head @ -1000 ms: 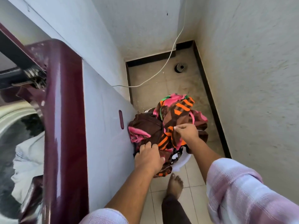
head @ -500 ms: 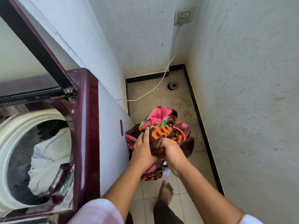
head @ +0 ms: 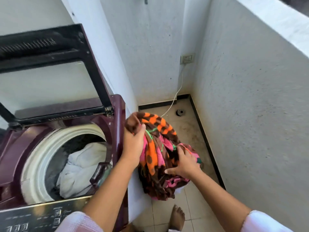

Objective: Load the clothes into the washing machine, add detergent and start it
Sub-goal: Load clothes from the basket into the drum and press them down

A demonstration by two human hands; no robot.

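Note:
A brown, orange and pink patterned cloth hangs bunched in the air just right of the maroon top-loading washing machine. My left hand grips its upper end near the machine's right rim. Lower down, my right hand clutches the bundle's right side. The machine's lid stands raised. White laundry lies in the drum, inside the white ring. The cloth's lower end hides most of a white basket below.
The machine's dark control panel runs along the front edge. A white cable drops from a wall socket to the tiled floor, near a drain. Walls close in at the right and back. My bare foot stands below the bundle.
Both hands have lifted the patterned cloth up from the basket and toward the machine's top. The view tilted upward, showing more of the drum and the raised lid.

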